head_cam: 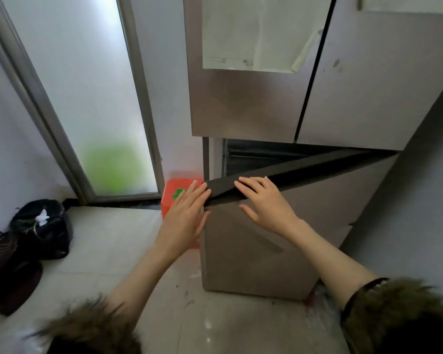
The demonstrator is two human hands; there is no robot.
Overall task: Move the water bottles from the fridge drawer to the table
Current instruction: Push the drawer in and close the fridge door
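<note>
Floor [118,251]: pale glossy tiles.
Fridge drawer [266,241]: right, partly pulled out.
Left hand [187,213]: fingers straight, at drawer corner.
Right hand [264,203]: flat on drawer top edge.
Black bin [42,226]: far left.

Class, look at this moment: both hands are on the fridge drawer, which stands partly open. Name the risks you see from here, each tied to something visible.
1. The fingers of the left hand and right hand lie over the fridge drawer's dark top edge; they might get pinched against the upper doors.
2. The orange container stands close beside the drawer; the left hand may knock it.
3. No water bottles show yet, so reaching in blind could tip them.
</note>
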